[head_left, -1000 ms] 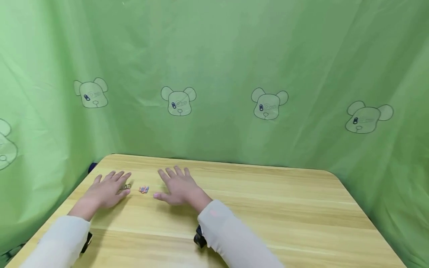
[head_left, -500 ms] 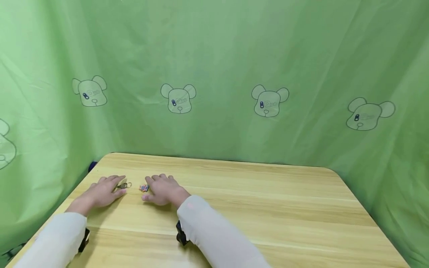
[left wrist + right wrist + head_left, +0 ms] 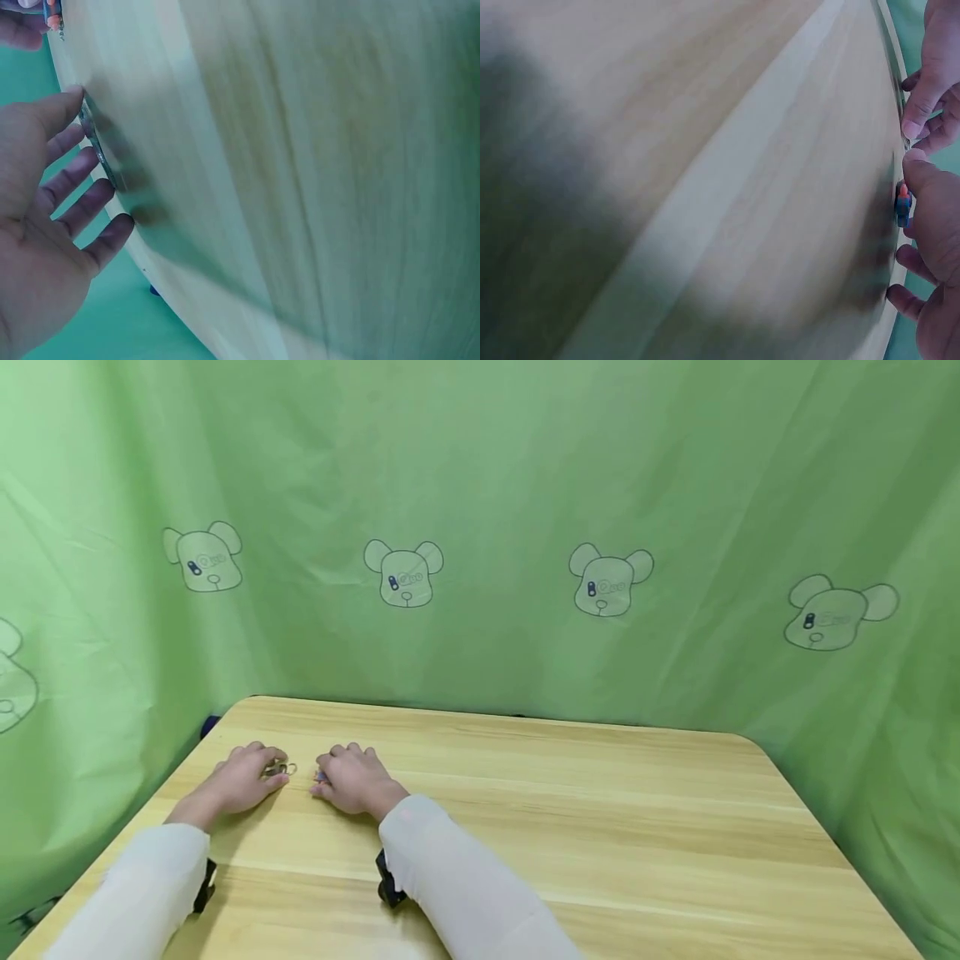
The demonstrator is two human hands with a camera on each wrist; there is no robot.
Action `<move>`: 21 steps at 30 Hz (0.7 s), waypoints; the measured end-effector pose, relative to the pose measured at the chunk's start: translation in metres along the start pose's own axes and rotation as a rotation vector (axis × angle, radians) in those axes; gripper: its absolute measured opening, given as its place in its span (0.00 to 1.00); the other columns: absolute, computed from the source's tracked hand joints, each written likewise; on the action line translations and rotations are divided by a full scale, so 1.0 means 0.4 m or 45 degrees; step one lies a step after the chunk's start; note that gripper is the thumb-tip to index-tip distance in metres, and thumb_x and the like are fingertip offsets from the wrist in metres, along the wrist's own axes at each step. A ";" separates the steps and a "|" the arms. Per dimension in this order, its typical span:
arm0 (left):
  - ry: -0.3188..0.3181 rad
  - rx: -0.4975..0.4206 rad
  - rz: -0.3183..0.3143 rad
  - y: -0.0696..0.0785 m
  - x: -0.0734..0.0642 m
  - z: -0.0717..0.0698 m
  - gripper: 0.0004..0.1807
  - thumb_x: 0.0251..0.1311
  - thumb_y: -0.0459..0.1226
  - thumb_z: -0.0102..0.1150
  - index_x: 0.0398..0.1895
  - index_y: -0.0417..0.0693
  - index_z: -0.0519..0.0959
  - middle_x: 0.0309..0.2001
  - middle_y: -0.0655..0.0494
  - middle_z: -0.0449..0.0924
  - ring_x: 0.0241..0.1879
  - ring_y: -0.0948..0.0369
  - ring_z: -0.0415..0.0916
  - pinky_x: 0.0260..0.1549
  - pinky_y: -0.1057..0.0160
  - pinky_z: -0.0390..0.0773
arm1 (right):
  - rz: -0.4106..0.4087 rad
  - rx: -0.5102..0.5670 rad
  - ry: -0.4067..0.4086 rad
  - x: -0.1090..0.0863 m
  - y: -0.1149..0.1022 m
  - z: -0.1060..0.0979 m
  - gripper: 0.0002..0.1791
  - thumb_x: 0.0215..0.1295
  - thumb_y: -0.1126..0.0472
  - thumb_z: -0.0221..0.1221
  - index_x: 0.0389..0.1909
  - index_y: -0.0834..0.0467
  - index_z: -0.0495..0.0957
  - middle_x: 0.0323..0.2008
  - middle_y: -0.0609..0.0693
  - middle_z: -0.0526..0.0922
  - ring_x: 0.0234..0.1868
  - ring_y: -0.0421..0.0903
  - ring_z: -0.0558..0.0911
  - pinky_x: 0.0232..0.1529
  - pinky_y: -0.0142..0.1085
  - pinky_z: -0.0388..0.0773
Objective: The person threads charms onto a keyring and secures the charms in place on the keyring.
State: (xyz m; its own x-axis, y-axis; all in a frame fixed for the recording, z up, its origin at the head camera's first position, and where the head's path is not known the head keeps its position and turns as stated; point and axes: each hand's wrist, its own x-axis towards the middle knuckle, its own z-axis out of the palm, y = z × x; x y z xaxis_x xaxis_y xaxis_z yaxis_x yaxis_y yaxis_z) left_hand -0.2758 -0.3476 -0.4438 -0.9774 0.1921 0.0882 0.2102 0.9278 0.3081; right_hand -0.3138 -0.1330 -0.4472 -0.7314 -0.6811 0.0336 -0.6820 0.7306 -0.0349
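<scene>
A small bunch of what look like keys on a ring point(image 3: 291, 769) lies on the table at the far left. My left hand point(image 3: 242, 779) arches over it, and in the left wrist view the metal edge point(image 3: 97, 142) shows between the thumb and relaxed, spread fingers. Just to the right, a small orange-and-blue piece point(image 3: 904, 204) of unclear kind rests on the wood. My right hand point(image 3: 351, 778) bends over this piece and mostly hides it in the head view. From the right wrist, its thumb is seen on one side and the fingers on the other; no firm grip shows.
The wood-grain table point(image 3: 570, 827) has rounded far corners. A green curtain point(image 3: 495, 468) with mouse-like head drawings hangs behind and along the sides. Black wrist cameras point(image 3: 390, 881) sit under both sleeves. A dark blue object point(image 3: 210, 724) shows past the far left corner.
My right hand has moved left and down onto the orange-and-blue piece, its fingers now more bent. My left hand has stayed near the keys, with its fingers drawn closer around them.
</scene>
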 end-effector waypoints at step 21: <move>0.062 -0.142 -0.075 -0.018 0.016 0.010 0.14 0.69 0.44 0.64 0.50 0.43 0.84 0.47 0.42 0.80 0.48 0.38 0.72 0.40 0.38 0.69 | 0.074 0.022 0.038 0.031 -0.005 0.012 0.10 0.76 0.42 0.55 0.38 0.42 0.77 0.42 0.38 0.76 0.44 0.40 0.72 0.45 0.39 0.69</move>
State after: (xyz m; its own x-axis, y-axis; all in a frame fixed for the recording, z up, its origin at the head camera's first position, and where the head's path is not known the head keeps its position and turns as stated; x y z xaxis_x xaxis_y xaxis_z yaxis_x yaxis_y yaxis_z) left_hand -0.2837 -0.3520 -0.4492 -0.9865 0.1199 0.1118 0.1562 0.8952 0.4174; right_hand -0.3216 -0.1433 -0.4514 -0.7695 -0.6357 0.0611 -0.6385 0.7677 -0.0546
